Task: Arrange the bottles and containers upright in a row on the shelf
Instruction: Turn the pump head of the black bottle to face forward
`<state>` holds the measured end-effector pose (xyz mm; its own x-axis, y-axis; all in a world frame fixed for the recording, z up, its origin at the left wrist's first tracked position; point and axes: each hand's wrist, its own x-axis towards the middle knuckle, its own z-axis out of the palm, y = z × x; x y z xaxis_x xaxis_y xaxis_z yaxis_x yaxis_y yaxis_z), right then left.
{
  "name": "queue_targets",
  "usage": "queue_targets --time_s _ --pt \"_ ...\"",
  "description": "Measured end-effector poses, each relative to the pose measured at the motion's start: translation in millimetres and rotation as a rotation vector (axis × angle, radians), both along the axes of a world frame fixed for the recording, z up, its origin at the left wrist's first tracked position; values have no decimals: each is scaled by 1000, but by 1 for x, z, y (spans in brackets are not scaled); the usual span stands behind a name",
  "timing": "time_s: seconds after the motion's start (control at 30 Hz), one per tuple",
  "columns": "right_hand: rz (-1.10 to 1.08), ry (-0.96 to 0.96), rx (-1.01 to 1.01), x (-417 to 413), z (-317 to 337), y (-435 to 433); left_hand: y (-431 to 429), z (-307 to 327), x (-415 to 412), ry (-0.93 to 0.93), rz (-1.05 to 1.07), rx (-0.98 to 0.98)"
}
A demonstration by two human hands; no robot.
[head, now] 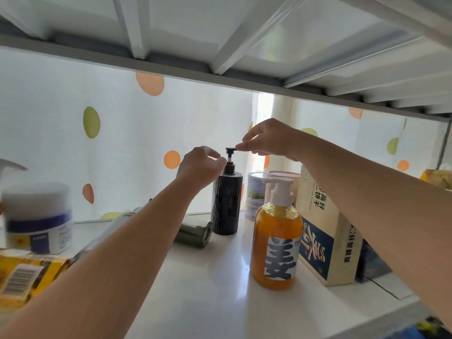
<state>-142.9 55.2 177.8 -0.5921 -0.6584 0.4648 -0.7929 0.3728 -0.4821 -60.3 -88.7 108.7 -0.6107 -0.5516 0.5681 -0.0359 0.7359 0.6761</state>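
Surface: glossy white shelf [215, 285], with the white slatted underside of the next tier [220, 33] close overhead. Far side is a white curtain [61, 148] with orange and green dots, backlit, a bright gap right of centre.

Black pump bottle [227, 204] is upright at far centre, a ribbed dark cylinder. Left hand [200, 167] has its fingers curled, tips at the bottle's collar on its left side, gripping the neck. Right hand [269, 140] comes in from the right, thumb and forefinger pinching the spout of the pump head [230, 150], which is raised.

Just left of the bottle's base, a dark green cylinder [194, 234] lies on its side. Near right: a clear plastic orange pump bottle [276, 245] with a white pump, upright. Just right of it is a kraft carton [327, 231] with a blue panel. Beyond these is a small printed canister [255, 194]. Left: a white tub [39, 216] with a purple band, upright and blurred. A yellow labelled bottle [24, 272] lies flat at near left.
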Motion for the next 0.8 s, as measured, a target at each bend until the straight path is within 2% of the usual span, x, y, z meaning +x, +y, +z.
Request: queue_targets --time_s 0.23,0.6,0.8 --pt "101 5 -13 43 -9 7 7 -15 54 -67 103 -45" --pt "269 130 -70 91 -33 -9 22 -20 139 -171 354 -93" --pt "393 62 -52 125 -71 -28 18 -37 193 -183 538 -83"
